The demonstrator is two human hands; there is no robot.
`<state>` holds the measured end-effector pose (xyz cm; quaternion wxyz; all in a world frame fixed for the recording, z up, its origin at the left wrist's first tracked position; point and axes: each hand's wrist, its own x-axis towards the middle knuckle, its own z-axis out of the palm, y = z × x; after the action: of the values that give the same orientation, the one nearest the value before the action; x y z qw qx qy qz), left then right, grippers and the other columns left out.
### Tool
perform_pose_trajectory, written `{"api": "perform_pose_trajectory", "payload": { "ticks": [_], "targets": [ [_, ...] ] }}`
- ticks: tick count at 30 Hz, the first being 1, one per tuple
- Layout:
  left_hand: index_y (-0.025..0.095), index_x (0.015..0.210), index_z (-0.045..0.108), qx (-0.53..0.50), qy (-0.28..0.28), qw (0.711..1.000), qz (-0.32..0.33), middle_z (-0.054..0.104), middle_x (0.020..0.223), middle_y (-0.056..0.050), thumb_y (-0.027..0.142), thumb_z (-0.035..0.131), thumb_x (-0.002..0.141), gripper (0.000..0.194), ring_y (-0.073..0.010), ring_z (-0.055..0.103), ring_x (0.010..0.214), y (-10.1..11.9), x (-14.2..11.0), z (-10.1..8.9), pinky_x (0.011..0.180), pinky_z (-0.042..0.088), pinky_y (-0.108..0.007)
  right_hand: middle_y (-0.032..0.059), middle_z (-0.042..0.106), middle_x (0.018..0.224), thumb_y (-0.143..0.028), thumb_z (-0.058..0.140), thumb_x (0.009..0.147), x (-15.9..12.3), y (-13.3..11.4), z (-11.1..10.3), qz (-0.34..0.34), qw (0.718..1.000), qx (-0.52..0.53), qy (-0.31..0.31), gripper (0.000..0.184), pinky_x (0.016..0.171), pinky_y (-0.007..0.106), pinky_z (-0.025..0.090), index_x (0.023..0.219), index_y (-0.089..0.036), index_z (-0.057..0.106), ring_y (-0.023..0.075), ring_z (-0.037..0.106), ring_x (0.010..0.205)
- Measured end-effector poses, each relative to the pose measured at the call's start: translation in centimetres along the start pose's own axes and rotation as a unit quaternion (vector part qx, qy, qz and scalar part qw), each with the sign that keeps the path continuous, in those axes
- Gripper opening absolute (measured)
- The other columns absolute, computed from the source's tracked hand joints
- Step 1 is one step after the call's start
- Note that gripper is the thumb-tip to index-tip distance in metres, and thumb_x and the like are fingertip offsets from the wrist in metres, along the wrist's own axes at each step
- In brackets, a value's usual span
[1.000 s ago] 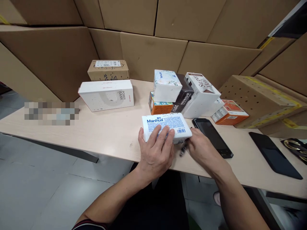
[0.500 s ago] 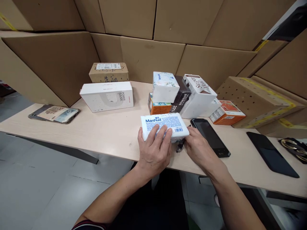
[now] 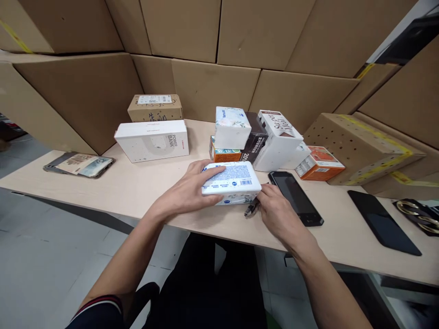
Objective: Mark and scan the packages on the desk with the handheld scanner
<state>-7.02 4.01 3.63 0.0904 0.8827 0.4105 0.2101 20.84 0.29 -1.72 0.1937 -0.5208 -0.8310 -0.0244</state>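
In the head view a white tissue pack [image 3: 240,183] with blue print lies low over the table near its front edge. My left hand [image 3: 194,185] grips its left end, fingers on top and thumb along the near side. My right hand [image 3: 276,203] is closed at the pack's right end; its fingertips are partly hidden, so what they pinch cannot be made out. A small dark and metallic item [image 3: 252,209] lies between the right fingers and the pack. Just right of this hand is a black phone [image 3: 297,196].
Behind the pack are a second tissue pack [image 3: 233,130] atop an orange-green box [image 3: 224,154], a white box [image 3: 279,139] and an orange box [image 3: 320,163]. A power bank box [image 3: 154,141] and banknotes [image 3: 84,163] lie left. Right are a black slab [image 3: 382,221] and scissors [image 3: 416,217]. Cardboard boxes [image 3: 212,87] wall the back.
My left hand has slid from the pack's front to its left end. The pack has turned a little, showing more of its near side. My right hand stays at its right end.
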Motion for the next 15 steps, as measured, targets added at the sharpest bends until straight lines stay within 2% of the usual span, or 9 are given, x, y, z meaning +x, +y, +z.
{"api": "perform_pose_trajectory", "payload": {
  "ticks": [3,5,7,9,11,13,15],
  "targets": [
    [0.036,0.146,0.051,-0.036,-0.026,0.999,-0.024,0.051,0.149,-0.008,0.043,0.072,0.083,0.066,-0.0289,0.055,0.132,-0.8,-0.6,-1.4,0.104,0.053,-0.043,0.0133,0.069,0.110,0.002,0.041,0.087,0.0,0.0,-0.1,-0.001,1.000,0.001,-0.006,0.036,0.087,0.041,0.055,0.102,-0.016,0.068,0.0273,0.056,0.109],
    [0.037,0.141,0.057,-0.052,-0.013,0.997,-0.050,0.056,0.144,-0.008,0.045,0.074,0.081,0.063,-0.0294,0.061,0.124,-1.0,-1.4,-2.4,0.097,0.058,-0.043,0.0127,0.069,0.109,0.002,0.041,0.088,-0.1,-0.1,-0.1,0.005,1.000,0.001,-0.008,0.036,0.087,0.040,0.055,0.102,-0.016,0.068,0.0271,0.056,0.108],
    [0.036,0.135,0.063,-0.087,0.026,0.993,-0.079,0.061,0.138,-0.008,0.048,0.077,0.078,0.060,-0.0300,0.065,0.116,-1.4,-2.2,-3.5,0.088,0.061,-0.041,0.0119,0.069,0.110,0.002,0.041,0.087,-0.1,-0.1,-0.2,0.006,1.000,0.002,-0.006,0.037,0.086,0.040,0.054,0.103,-0.017,0.068,0.0267,0.056,0.108],
    [0.034,0.130,0.067,-0.135,0.101,0.979,-0.113,0.064,0.136,-0.007,0.050,0.078,0.076,0.057,-0.0304,0.068,0.110,-2.1,-2.6,-4.6,0.081,0.063,-0.040,0.0108,0.069,0.110,0.004,0.042,0.085,-0.1,-0.2,-0.1,0.003,1.000,0.000,-0.002,0.038,0.086,0.039,0.054,0.102,-0.019,0.068,0.0264,0.056,0.108],
    [0.033,0.131,0.067,-0.169,0.207,0.953,-0.140,0.067,0.133,-0.005,0.054,0.075,0.079,0.056,-0.0307,0.068,0.109,-3.1,-2.2,-5.7,0.084,0.063,-0.043,0.0101,0.069,0.108,0.004,0.042,0.084,-0.1,-0.2,-0.1,-0.002,1.000,-0.004,0.001,0.038,0.084,0.038,0.053,0.100,-0.020,0.068,0.0262,0.057,0.107],
    [0.028,0.132,0.064,-0.170,0.310,0.927,-0.128,0.070,0.127,-0.002,0.059,0.067,0.085,0.057,-0.0301,0.067,0.111,-3.8,-0.5,-6.8,0.092,0.060,-0.047,0.0096,0.070,0.107,0.005,0.043,0.084,0.0,-0.3,-0.1,-0.002,1.000,-0.009,0.002,0.038,0.082,0.038,0.053,0.098,-0.021,0.067,0.0261,0.057,0.106],
    [0.020,0.136,0.060,-0.114,0.364,0.919,-0.104,0.068,0.130,-0.001,0.060,0.062,0.089,0.062,-0.0284,0.064,0.117,-4.0,2.3,-7.9,0.099,0.055,-0.047,0.0094,0.070,0.107,0.005,0.043,0.084,0.0,-0.4,-0.1,0.002,1.000,-0.014,0.002,0.038,0.081,0.037,0.053,0.097,-0.021,0.067,0.0261,0.058,0.106]
  ]
}}
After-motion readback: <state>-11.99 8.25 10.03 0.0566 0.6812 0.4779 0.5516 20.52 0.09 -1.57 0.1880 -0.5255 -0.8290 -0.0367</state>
